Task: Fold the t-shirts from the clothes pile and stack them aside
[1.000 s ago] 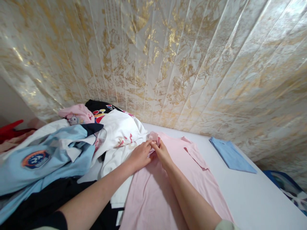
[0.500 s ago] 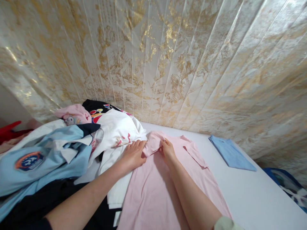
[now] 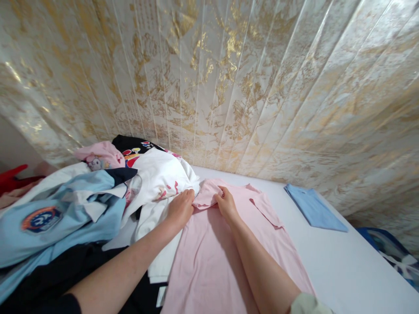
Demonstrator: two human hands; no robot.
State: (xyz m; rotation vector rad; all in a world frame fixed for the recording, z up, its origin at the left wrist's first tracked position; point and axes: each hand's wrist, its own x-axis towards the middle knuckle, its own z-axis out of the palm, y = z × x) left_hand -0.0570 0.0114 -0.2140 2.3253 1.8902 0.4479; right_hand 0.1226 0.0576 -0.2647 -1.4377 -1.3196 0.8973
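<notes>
The pink shirt (image 3: 201, 266) is being pinched at one sleeve (image 3: 208, 192) by the curled left hand (image 3: 181, 210) and right hand (image 3: 227, 206). It is looking soft and light, best held by its edges.

The pink shirt (image 3: 209, 257) looks like wrinkled matt cloth; the desk (image 3: 343, 266) is smooth, and the gold-patterned sheet (image 3: 229, 87) before me shines glossy, like foil.

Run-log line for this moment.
left hand: at pink shirt edge | right hand: pinching pink shirt | folded blue cloth: on table, right | clothes pile: left
</notes>
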